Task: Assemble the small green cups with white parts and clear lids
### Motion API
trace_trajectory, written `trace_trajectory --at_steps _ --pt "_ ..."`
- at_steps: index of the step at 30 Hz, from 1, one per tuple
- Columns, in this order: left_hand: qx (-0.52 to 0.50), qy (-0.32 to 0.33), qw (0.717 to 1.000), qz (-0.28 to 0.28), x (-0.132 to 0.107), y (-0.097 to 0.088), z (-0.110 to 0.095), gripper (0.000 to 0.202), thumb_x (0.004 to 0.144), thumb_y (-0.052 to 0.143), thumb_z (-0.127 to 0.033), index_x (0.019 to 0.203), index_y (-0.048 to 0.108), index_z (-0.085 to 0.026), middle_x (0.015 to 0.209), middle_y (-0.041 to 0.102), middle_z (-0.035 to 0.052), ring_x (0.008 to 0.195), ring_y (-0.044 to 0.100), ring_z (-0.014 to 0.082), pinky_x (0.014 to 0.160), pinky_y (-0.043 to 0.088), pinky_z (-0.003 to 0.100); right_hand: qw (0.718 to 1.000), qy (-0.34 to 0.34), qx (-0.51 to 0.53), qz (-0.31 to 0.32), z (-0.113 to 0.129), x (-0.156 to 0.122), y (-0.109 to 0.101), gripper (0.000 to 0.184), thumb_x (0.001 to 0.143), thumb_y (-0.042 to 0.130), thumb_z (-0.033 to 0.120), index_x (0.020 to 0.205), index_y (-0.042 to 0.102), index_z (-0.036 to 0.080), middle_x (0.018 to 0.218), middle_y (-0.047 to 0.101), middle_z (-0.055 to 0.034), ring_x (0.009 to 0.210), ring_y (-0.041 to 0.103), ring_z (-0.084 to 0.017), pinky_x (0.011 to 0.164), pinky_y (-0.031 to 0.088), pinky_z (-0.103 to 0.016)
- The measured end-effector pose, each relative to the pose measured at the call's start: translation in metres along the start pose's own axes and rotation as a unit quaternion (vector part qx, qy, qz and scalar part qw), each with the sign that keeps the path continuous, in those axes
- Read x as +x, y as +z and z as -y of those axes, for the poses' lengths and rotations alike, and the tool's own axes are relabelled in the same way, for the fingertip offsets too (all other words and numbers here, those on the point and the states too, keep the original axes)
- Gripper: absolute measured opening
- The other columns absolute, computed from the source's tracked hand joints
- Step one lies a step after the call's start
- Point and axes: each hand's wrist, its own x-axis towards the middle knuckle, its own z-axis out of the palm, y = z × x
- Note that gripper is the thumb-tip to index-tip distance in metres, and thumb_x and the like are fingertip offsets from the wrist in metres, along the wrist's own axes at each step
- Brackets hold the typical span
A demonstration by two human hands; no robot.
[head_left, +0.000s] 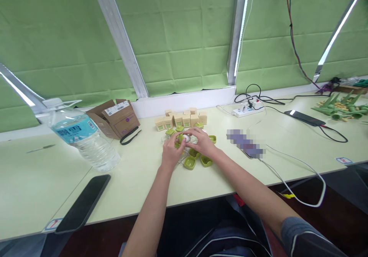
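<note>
Over the middle of the table, my left hand [171, 151] and my right hand [203, 142] meet with fingertips pinched. Between them are a small green shell-like part [180, 138], on my left hand's side, and a small white rounded piece [187, 138], against my right fingers. Whether the two parts are joined I cannot tell. Several olive-green square cups lie around and beneath my hands, among them one green cup [189, 162] in front and another green cup [206, 161] beside it. White thin cords show partly below my hands.
Small tan boxes [178, 120] stand in rows behind. To the left are a large water bottle [86, 138], an open cardboard box [115, 121] and a black phone [83, 203]. A cabled phone [245, 144], a power strip [248, 109] and another phone [304, 118] lie right.
</note>
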Motion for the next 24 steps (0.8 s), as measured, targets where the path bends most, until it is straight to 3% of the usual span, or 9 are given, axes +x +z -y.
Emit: trace_trajectory --at_steps 15,24 --pt "0.027 0.018 0.999 0.011 -0.001 0.003 0.004 0.024 0.095 0.060 -0.033 0.115 0.067 -0.022 0.090 0.077 0.0037 0.082 0.071 0.0221 0.091 0.051 0.038 0.999 -0.029 0.006 -0.023 -0.001 0.000 0.001 0.032 0.087 0.078 0.035 0.118 0.075 0.028 0.108 0.075 -0.0074 0.100 0.071 -0.023 0.093 0.060 -0.040" --pt "0.031 0.021 0.999 0.028 0.000 0.006 0.009 0.026 0.096 0.054 -0.030 0.118 0.065 -0.021 0.102 0.076 0.0061 0.089 0.072 0.0228 0.091 0.051 0.039 0.999 -0.032 -0.016 -0.009 0.004 0.002 -0.001 0.026 0.091 0.073 0.032 0.116 0.072 0.026 0.109 0.073 -0.0081 0.103 0.069 -0.024 0.092 0.058 -0.041"
